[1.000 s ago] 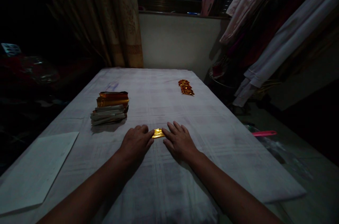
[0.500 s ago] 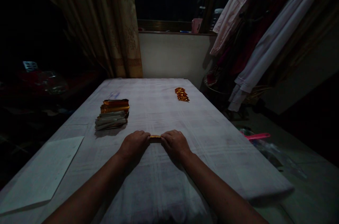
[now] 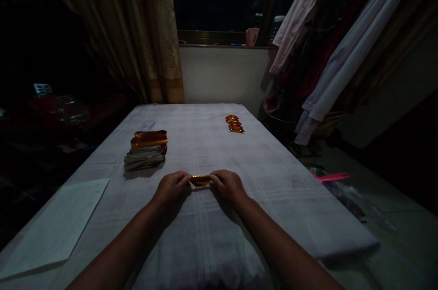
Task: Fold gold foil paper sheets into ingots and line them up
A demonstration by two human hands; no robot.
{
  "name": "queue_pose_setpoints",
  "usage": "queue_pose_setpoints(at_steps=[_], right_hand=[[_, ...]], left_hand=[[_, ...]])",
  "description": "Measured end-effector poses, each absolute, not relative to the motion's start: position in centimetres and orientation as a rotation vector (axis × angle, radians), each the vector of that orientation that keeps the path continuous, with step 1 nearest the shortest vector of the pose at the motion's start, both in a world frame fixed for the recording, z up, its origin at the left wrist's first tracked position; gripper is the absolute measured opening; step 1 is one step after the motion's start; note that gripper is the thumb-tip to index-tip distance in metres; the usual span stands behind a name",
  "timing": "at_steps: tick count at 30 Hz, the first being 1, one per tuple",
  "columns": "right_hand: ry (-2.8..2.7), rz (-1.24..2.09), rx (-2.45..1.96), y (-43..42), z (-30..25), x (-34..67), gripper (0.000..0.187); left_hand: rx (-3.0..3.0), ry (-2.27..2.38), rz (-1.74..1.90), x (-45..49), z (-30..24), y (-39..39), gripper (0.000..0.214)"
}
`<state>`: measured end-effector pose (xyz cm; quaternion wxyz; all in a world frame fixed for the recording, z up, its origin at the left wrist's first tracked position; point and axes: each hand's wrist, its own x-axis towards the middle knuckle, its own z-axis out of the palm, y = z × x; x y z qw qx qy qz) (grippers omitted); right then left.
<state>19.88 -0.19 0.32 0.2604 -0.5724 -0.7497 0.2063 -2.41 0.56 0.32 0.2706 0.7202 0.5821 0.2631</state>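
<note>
A small folded piece of gold foil paper [image 3: 200,180] is held just above the cloth-covered table [image 3: 205,235]. My left hand [image 3: 173,188] pinches its left end and my right hand [image 3: 227,186] pinches its right end, fingers curled on both. A stack of gold and white paper sheets [image 3: 146,149] lies on the table to the left, beyond my left hand. Several small folded gold pieces [image 3: 234,123] lie in a row at the far right of the table.
A white sheet of paper [image 3: 54,226] lies at the table's near left corner. A curtain [image 3: 137,29] hangs behind the table. Clothes [image 3: 328,52] hang at the right. A pink object [image 3: 330,176] lies on the floor to the right.
Both hands went from flat on the foil to pinching its ends, and the foil is now narrower and lifted slightly. The camera view tilted up a little.
</note>
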Motion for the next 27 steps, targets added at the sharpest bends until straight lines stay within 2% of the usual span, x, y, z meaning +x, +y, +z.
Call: queue_pose_setpoints(at_steps=[4, 14, 18, 23, 27], right_hand=[[-2.034, 0.551, -1.539, -0.3, 0.0, 19.8, 0.023], [-2.112, 0.301, -1.634, -0.4, -0.6, 18.7, 0.017], [-2.162, 0.205, -1.609, -0.6, -0.5, 18.2, 0.012], [-2.201, 0.138, -1.596, -0.6, -0.6, 17.8, 0.03], [-2.158, 0.159, -1.611, -0.5, -1.1, 17.7, 0.028]], left_hand=[[1.967, 1.631, 0.613, -2.3, 0.6, 0.7, 0.042], [2.251, 1.979, 0.222, -0.6, 1.8, -0.2, 0.022], [2.394, 2.016, 0.233, -0.2, 1.8, -0.8, 0.018], [2.537, 1.987, 0.33, -0.4, 1.3, -1.2, 0.019], [2.729, 1.579, 0.551, -0.6, -0.1, -3.0, 0.018]])
